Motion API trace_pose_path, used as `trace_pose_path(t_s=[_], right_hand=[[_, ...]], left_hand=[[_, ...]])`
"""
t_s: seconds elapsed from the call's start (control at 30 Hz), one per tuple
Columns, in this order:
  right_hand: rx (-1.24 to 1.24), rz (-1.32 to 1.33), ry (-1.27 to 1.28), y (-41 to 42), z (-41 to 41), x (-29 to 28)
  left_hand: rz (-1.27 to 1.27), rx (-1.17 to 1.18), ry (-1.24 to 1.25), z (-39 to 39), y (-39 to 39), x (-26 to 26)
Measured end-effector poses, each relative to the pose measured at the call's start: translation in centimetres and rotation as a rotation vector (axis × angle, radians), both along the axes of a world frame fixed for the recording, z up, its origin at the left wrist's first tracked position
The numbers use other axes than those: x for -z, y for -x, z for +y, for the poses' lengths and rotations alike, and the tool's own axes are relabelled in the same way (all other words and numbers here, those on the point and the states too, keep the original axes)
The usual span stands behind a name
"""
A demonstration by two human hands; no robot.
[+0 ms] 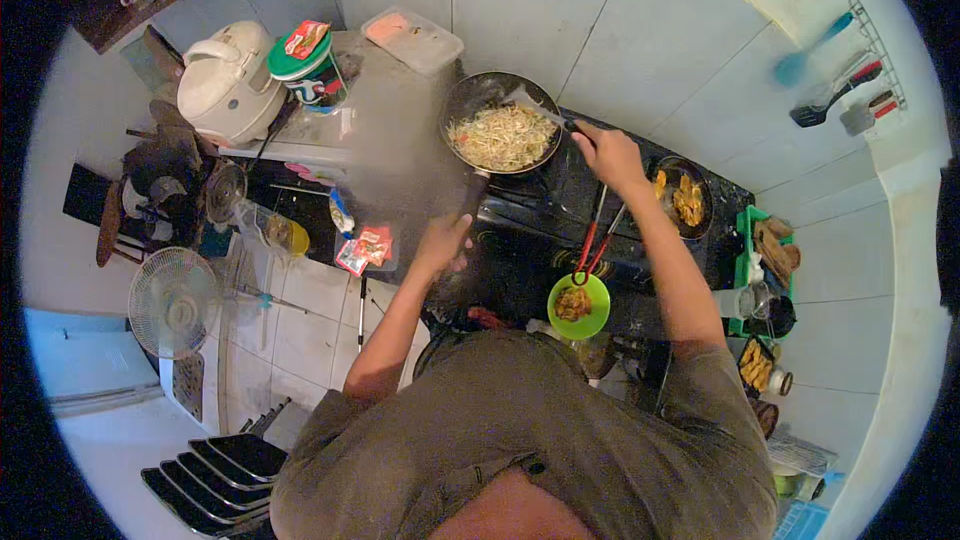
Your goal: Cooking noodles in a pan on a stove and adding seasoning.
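Observation:
A dark frying pan (460, 94) holding a heap of bean sprouts (501, 138) sits on the black gas stove (525, 214). My left hand (444, 241) is closed around the lower end of the pan's handle (477, 191). My right hand (611, 160) grips the black handle of a spatula (536, 106), whose blade reaches into the pan over the sprouts. Red-handled tongs (589, 244) lie between the stove and a green bowl (592, 324) with browned food in it. To the right of my right forearm, a second pan (706, 217) holds fried pieces.
A rice cooker (229, 86), a green-lidded bucket (304, 64) and a plastic container (412, 41) stand on the counter at the back left. Red sachets (371, 246) lie left of my left hand. A green basket (745, 232) stands at the right. A haze blurs the area left of the pan.

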State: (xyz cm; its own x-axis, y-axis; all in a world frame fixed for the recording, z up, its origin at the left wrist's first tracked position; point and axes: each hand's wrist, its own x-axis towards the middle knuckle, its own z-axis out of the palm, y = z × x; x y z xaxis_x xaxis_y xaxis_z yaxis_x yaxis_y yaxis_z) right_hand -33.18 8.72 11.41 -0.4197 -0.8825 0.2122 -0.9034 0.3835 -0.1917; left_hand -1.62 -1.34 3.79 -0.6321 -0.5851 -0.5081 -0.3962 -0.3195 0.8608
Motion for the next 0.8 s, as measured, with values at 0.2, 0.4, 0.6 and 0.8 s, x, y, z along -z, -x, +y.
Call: trace_pose_path(t_s=[0.2,0.4,0.6,0.8], right_hand=[[-0.041,-0.278,0.014,2.7,6.3,-4.6],[-0.058,-0.399,-0.022,1.6,4.7,-2.8],[-0.122,-0.374,0.164,1.7,2.4,-0.9],[-0.091,-0.268,-0.236,4.2,4.2,-11.0]], left_hand=[[0.042,-0.046,0.019,0.4,-0.1,4.2],[-0.032,-0.035,0.039,0.9,0.2,1.3],[-0.047,-0.032,0.055,0.8,0.5,2.2],[-0.099,0.040,0.125,0.4,0.1,1.7]])
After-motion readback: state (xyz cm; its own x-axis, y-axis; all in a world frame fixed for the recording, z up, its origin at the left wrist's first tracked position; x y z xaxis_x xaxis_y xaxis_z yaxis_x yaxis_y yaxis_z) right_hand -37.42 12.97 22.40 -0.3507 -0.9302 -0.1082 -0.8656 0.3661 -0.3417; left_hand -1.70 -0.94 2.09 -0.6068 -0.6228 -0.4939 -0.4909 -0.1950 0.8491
